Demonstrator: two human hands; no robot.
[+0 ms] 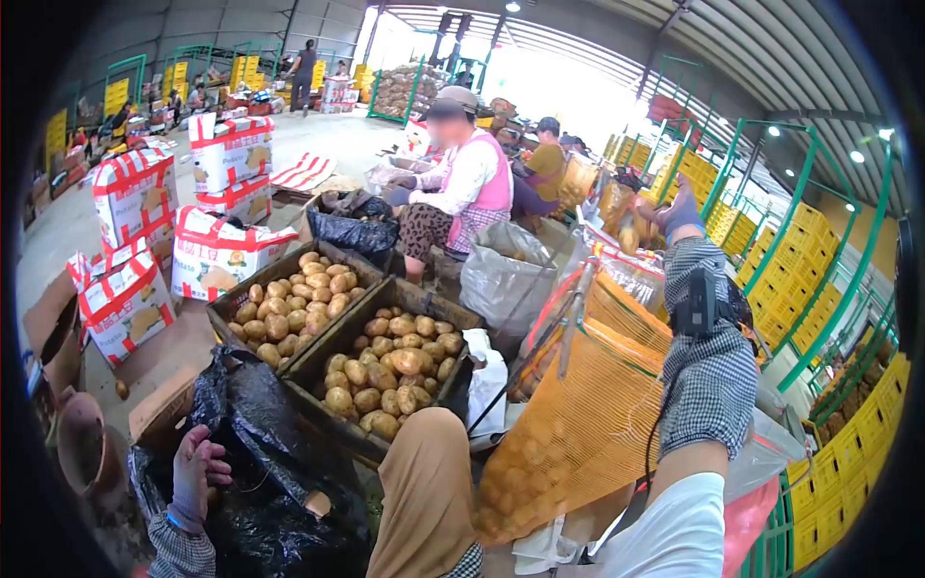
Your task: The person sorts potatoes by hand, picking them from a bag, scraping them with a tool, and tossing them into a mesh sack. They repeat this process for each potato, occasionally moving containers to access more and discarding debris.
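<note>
My left hand [199, 472], in a purplish glove, hovers over a black plastic bag [265, 511] at the lower left. Its fingers are slightly bent and apart, with nothing in them. At the upper right my right hand [674, 209], gloved too, is raised at the end of my outstretched arm with fingers spread. A potato [629, 240] shows just below and left of it, apart from the fingers. Nearer me stands an orange mesh bag [588, 414] with potatoes in its lower part. Two crates of potatoes, a left crate [289, 306] and a right crate [390, 371], lie between my hands.
Red-and-white potato cartons [231, 255] stand at the left. Two people sit ahead, one in a pink apron [491, 173] beside a grey sack [506, 275]. Green metal frames [805, 231] and stacked yellow crates [805, 255] line the right side. A brown bucket [85, 443] stands far left.
</note>
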